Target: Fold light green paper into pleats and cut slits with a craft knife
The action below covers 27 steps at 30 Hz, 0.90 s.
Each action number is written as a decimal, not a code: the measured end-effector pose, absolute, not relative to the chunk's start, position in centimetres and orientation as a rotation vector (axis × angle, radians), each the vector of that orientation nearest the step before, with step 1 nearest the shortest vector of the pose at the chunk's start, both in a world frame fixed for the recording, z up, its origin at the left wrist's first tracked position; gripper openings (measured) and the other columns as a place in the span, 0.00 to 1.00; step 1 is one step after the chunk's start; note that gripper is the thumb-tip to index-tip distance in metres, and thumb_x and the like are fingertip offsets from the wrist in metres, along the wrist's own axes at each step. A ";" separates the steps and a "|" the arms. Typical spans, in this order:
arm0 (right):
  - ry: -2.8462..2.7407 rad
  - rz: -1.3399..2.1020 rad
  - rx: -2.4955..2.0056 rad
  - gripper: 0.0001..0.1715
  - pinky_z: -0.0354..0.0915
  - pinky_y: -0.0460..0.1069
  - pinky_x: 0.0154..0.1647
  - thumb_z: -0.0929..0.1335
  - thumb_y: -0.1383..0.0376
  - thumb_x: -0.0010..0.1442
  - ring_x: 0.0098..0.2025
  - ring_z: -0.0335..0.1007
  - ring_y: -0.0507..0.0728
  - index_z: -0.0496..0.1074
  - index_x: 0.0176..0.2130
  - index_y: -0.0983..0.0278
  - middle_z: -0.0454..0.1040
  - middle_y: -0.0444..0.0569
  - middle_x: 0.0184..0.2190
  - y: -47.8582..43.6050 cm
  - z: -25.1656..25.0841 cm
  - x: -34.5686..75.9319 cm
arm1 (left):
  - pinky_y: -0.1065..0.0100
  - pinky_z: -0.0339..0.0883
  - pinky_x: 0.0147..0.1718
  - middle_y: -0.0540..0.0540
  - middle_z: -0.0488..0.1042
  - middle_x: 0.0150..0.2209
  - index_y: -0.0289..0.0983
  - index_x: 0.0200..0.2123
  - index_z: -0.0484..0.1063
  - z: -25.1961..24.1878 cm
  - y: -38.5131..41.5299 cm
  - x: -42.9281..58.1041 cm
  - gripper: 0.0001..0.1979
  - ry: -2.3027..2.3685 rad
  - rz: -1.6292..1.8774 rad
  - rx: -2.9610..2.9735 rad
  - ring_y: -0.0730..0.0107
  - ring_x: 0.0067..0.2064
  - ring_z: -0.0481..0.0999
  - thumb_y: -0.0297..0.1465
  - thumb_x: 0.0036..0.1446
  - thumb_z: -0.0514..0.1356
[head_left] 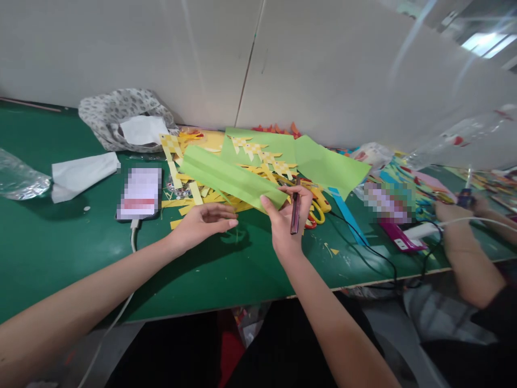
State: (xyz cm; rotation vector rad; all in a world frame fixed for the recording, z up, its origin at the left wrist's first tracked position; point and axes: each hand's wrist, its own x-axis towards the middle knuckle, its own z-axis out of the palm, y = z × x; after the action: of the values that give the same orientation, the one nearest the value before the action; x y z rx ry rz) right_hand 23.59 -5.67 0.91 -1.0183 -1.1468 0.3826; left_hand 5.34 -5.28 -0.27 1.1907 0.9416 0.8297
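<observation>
My right hand [288, 226] grips the end of a folded light-green paper [230, 175] between thumb and fingers. A slim, dark maroon pen-like tool [295, 213] is tucked in the same hand; its exact kind is unclear. The green paper slants up to the left over loose yellow paper strips [196, 194]. My left hand [205, 221] hovers below the paper, fingers loosely curved and thumb apart, with nothing in it. Just right of my right hand lie yellow-handled scissors [319, 210], partly covered. Behind the paper, yellow-and-white checked paper cutouts [262, 153] rest on a green sheet [278, 141].
A charging phone [139, 194] lies to the left, near a white paper [83, 175] and a spotted cloth bag [117, 116]. On the right are a blue strip [349, 215], a black cable, a magenta box [402, 237] and a co-worker's hands [454, 215]. A wall rises behind.
</observation>
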 end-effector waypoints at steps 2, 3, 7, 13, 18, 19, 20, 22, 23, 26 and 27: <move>-1.216 0.306 -0.995 0.23 0.67 0.54 0.45 0.73 0.66 0.48 0.42 0.67 0.55 0.58 0.39 0.58 0.64 0.45 0.39 -5.6 1.0 23.8 | 0.66 0.75 0.38 0.41 0.79 0.41 0.33 0.38 0.73 -0.1 -5.0 5.1 0.19 0.976 0.925 1.127 0.61 0.42 0.79 0.37 0.45 0.70; -1.250 0.281 -0.990 0.23 0.67 0.55 0.45 0.73 0.65 0.49 0.43 0.67 0.56 0.58 0.40 0.58 0.64 0.46 0.39 -5.6 1.0 23.8 | 0.65 0.76 0.38 0.40 0.79 0.39 0.32 0.36 0.72 -0.1 -4.8 5.0 0.18 0.995 0.980 1.083 0.60 0.42 0.79 0.38 0.46 0.69; -1.338 0.264 -1.022 0.22 0.68 0.54 0.41 0.71 0.64 0.52 0.43 0.68 0.57 0.57 0.42 0.57 0.65 0.47 0.41 -5.7 0.8 24.0 | 0.65 0.76 0.38 0.39 0.79 0.32 0.30 0.30 0.73 -0.2 -4.0 4.3 0.17 1.036 1.125 0.945 0.60 0.39 0.80 0.40 0.47 0.68; -1.304 0.261 -0.980 0.24 0.65 0.55 0.46 0.73 0.63 0.49 0.43 0.67 0.56 0.58 0.40 0.58 0.64 0.45 0.39 -5.4 1.0 24.3 | 0.67 0.76 0.38 0.42 0.80 0.35 0.33 0.35 0.76 -0.2 -4.0 4.3 0.14 1.070 1.073 0.953 0.64 0.36 0.80 0.34 0.45 0.70; -1.117 0.328 -1.110 0.26 0.62 0.56 0.48 0.76 0.62 0.45 0.41 0.66 0.55 0.59 0.37 0.59 0.66 0.42 0.34 -4.8 0.8 24.9 | 0.69 0.76 0.36 0.46 0.80 0.37 0.36 0.38 0.76 -0.3 -4.4 4.5 0.16 1.028 1.003 1.048 0.68 0.34 0.80 0.33 0.44 0.70; -1.078 0.334 -1.119 0.25 0.62 0.56 0.48 0.76 0.62 0.45 0.41 0.65 0.55 0.59 0.37 0.59 0.66 0.42 0.34 -4.7 0.7 25.1 | 0.69 0.76 0.35 0.46 0.81 0.36 0.36 0.38 0.76 -0.4 -4.4 4.5 0.15 1.023 0.982 1.066 0.68 0.34 0.80 0.32 0.44 0.70; -1.051 0.335 -1.122 0.25 0.62 0.55 0.48 0.76 0.62 0.44 0.40 0.65 0.55 0.60 0.36 0.59 0.66 0.42 0.34 -4.6 0.7 25.2 | 0.70 0.76 0.35 0.46 0.81 0.36 0.36 0.38 0.76 -0.4 -4.4 4.5 0.15 1.020 0.963 1.078 0.68 0.34 0.80 0.32 0.44 0.70; -1.027 0.322 -1.118 0.25 0.62 0.55 0.48 0.76 0.62 0.44 0.40 0.65 0.54 0.60 0.36 0.59 0.66 0.42 0.34 -4.5 0.6 25.3 | 0.70 0.76 0.35 0.46 0.81 0.34 0.36 0.37 0.77 -0.4 -4.4 4.5 0.14 1.018 0.936 1.099 0.68 0.34 0.80 0.32 0.45 0.69; -1.028 0.315 -1.116 0.25 0.62 0.55 0.47 0.76 0.62 0.44 0.39 0.65 0.54 0.60 0.36 0.59 0.66 0.42 0.34 -4.5 0.6 25.3 | 0.70 0.76 0.36 0.45 0.81 0.33 0.36 0.35 0.77 -0.4 -4.3 4.5 0.13 1.016 0.918 1.116 0.68 0.34 0.80 0.33 0.45 0.69; -1.053 0.291 -1.098 0.25 0.62 0.54 0.46 0.75 0.61 0.45 0.38 0.65 0.53 0.60 0.36 0.59 0.65 0.42 0.34 -4.5 0.8 25.3 | 0.70 0.75 0.38 0.43 0.80 0.30 0.33 0.30 0.77 -0.4 -4.2 4.4 0.12 1.021 0.901 1.130 0.66 0.35 0.80 0.37 0.47 0.68; -1.062 0.280 -1.090 0.24 0.62 0.54 0.46 0.75 0.62 0.45 0.38 0.65 0.53 0.60 0.36 0.59 0.65 0.41 0.34 -4.6 0.8 25.3 | 0.69 0.76 0.38 0.43 0.80 0.30 0.33 0.30 0.77 -0.4 -4.1 4.4 0.14 1.025 0.916 1.110 0.66 0.36 0.80 0.38 0.47 0.68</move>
State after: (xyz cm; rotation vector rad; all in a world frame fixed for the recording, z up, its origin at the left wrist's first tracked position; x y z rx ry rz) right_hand 25.35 -4.56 0.84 -1.0903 -1.0619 0.2803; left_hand 4.43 -4.14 -0.37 1.1099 1.0248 0.9164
